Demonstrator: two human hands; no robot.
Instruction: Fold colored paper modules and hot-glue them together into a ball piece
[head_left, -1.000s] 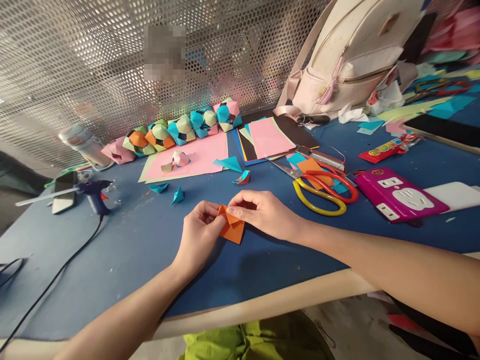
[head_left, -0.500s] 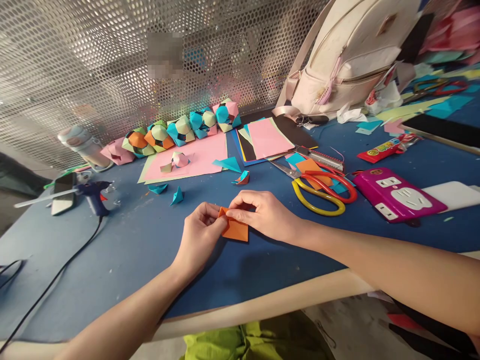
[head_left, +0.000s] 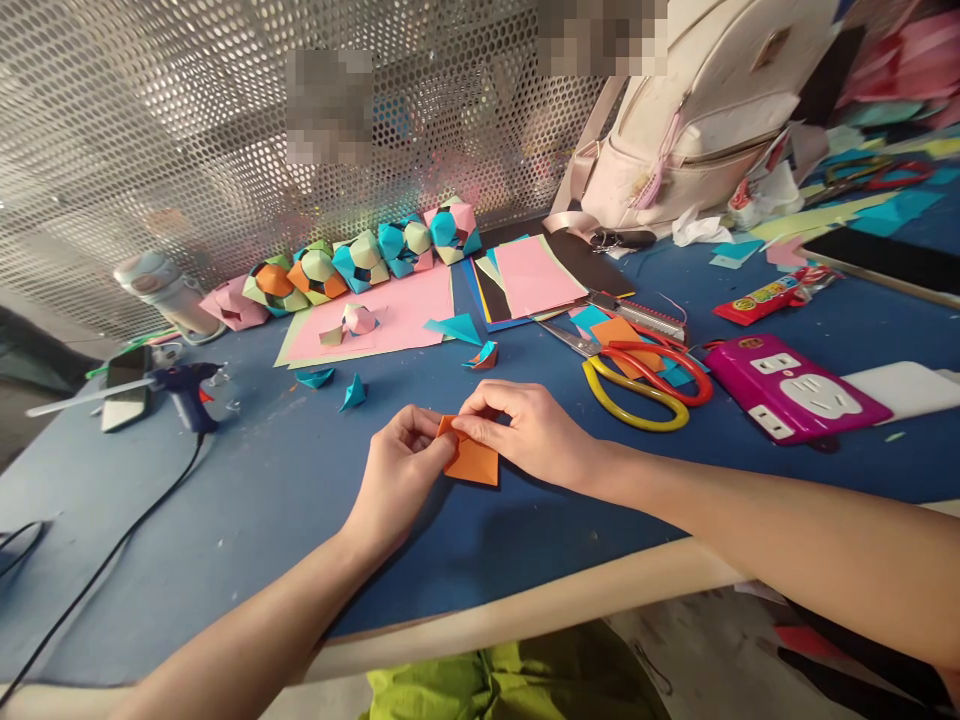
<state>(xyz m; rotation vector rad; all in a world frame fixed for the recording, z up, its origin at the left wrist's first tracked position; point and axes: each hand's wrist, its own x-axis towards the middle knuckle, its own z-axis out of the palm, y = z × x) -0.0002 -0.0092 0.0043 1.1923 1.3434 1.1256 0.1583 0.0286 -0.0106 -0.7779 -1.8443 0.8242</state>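
Note:
A small folded orange paper (head_left: 472, 462) lies on the blue table (head_left: 262, 490) near its front edge. My left hand (head_left: 397, 475) pinches its left corner with thumb and fingertips. From the right, my right hand (head_left: 529, 430) pinches the same upper corner, fingers curled over the paper. Both hands are closed on it and touch each other at the fingertips.
Beyond the hands lie small folded paper pieces (head_left: 352, 392), pink sheets (head_left: 405, 310), a row of coloured paper balls (head_left: 360, 258), red and yellow scissors (head_left: 645, 380), a magenta power strip (head_left: 795, 390), a glue gun (head_left: 184, 385) with its cord, a phone (head_left: 124, 385) and a backpack (head_left: 705, 110).
The orange paper, held up on edge a second ago, now lies flatter on the table. Both hands stay pinched on its upper corner, barely shifted.

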